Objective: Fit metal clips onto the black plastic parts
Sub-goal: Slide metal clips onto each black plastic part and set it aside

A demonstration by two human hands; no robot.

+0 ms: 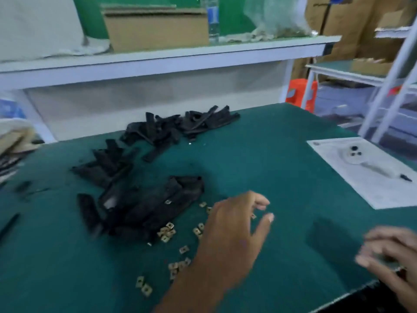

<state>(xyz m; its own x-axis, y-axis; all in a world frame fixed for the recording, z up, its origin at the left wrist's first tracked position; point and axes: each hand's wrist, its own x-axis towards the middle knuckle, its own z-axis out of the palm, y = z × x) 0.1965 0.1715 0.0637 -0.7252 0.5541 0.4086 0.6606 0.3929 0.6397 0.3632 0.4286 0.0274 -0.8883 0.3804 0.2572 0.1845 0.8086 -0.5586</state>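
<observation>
Right hand point(390, 256), blurred at the bench point(282, 154) front edge, fingers curled; whether it holds anything cannot be told. Left hand point(237, 224) hovers over scattered metal clips point(167, 231), thumb and forefinger slightly apart around one clip. Black plastic parts point(144, 208) lie piled left, long axes mostly running toward the far right.

- A green mat point(270, 143) covers the worktable.
- A white paper sheet point(352, 175) lies at its right edge.
- A cardboard box point(155, 30) and a clear plastic bottle point(213, 21) stand on the white shelf point(158, 57).
</observation>
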